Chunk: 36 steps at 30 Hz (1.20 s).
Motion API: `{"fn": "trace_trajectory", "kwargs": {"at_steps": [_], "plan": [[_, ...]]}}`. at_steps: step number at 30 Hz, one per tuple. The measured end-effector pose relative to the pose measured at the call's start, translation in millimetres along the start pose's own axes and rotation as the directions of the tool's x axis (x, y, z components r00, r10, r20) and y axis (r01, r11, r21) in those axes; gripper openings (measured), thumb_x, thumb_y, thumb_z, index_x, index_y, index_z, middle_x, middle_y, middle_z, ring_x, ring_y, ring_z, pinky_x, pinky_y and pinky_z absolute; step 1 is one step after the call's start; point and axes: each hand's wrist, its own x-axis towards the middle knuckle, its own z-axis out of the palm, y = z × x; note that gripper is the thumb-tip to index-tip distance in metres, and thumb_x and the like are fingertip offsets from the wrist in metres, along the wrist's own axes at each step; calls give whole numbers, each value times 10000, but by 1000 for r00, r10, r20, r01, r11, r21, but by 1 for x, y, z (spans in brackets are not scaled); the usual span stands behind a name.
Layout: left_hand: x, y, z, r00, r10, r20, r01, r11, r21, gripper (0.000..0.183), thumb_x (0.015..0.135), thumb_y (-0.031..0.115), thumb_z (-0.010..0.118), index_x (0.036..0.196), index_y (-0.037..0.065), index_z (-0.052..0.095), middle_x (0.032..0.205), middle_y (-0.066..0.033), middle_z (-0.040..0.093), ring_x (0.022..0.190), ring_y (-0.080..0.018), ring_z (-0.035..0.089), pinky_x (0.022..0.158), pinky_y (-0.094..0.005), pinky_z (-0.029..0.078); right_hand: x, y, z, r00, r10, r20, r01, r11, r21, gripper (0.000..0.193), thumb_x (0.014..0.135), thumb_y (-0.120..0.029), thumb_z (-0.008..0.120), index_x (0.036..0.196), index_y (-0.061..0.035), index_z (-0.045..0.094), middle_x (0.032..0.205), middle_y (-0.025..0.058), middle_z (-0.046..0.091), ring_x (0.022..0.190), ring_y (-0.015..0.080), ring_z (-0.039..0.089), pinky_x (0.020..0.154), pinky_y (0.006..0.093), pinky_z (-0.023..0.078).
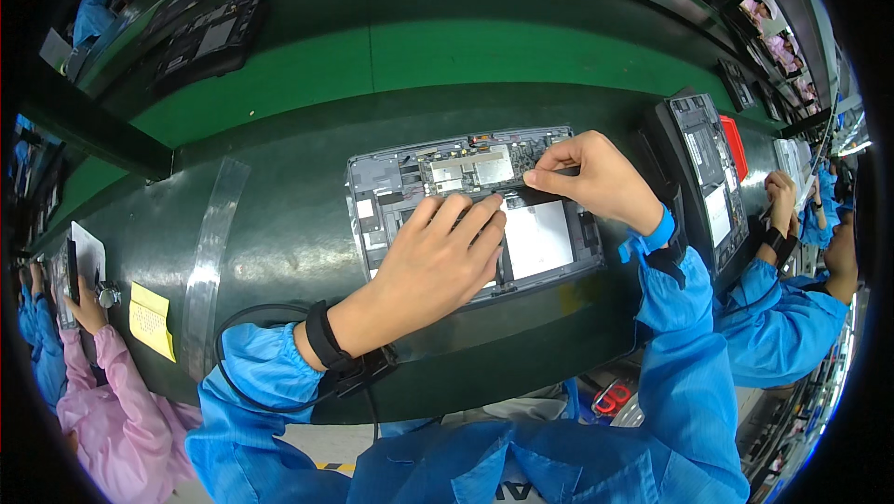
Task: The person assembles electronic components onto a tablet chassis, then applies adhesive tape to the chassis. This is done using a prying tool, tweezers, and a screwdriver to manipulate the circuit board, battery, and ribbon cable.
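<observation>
The left hand is laid flat, fingers spread and extended, on the opened tablet chassis at the centre of the frame; nothing is gripped by it, and the part of the chassis beneath the palm is hidden. A black wrist strap is worn on that forearm, and a dark cord is looped from it toward the lower left. The right hand is closed in a pinch at the upper right of the chassis, thumb and forefinger pressed together over a thin dark strip, which may be a cable or a tape; what exactly is pinched cannot be made out. A silver shielded circuit board is seen along the upper edge of the chassis, and a pale rectangular panel is exposed between the two hands. The chassis is rested on a dark green conveyor belt. A yellow note is stuck at the lower left of the belt. A second opened device is placed at the right, partly cut off by a co-worker's blue sleeve. Another device is lying at the upper left, too dark to be read.
</observation>
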Motion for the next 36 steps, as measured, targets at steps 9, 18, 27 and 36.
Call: {"fn": "trace_trajectory", "kwargs": {"at_steps": [9, 18, 27, 36], "plan": [[1, 0, -1, 1000, -14, 5, 14, 1000, 14, 393, 871, 162, 725, 1221, -9, 675, 1296, -86, 647, 1077, -251, 583, 903, -394, 471, 0, -20, -2, 990, 6, -142, -16, 998, -66, 373, 966, -337, 726, 969, 33, 684, 727, 211, 682, 704, 335, 701, 671, 424, 523], [1, -5, -6, 1000, -13, 12, 13, 999, -50, 402, 853, 127, 704, 1225, -25, 693, 1269, -83, 666, 1037, -251, 586, 882, -395, 468, 13, 1, 38, 968, -154, -196, 121, 977, -173, 533, 748, -333, 868, 1098, -24, 609, 1042, 134, 740, 960, 331, 666, 880, 422, 553], [-1, -7, -2, 998, -15, -61, 10, 996, -89, 385, 837, 114, 700, 1193, -32, 708, 1205, -80, 697, 1012, -243, 593, 875, -392, 473, 0, 5, 26, 695, -704, -148, 615, 688, -385, 233, 714, -54, 795, 934, -106, 738, 747, -2, 667, 697, 218, 632, 643, 363, 431], [-3, -9, -1, 1000, -14, -26, 12, 997, -78, 436, 796, 97, 700, 1212, -31, 707, 1215, -78, 698, 1028, -243, 588, 891, -396, 470, -3, 8, 28, 652, -758, 39, 624, 506, -595, 346, 692, -112, 835, 1035, -108, 786, 687, -10, 589, 672, 183, 583, 638, 343, 424]]}}
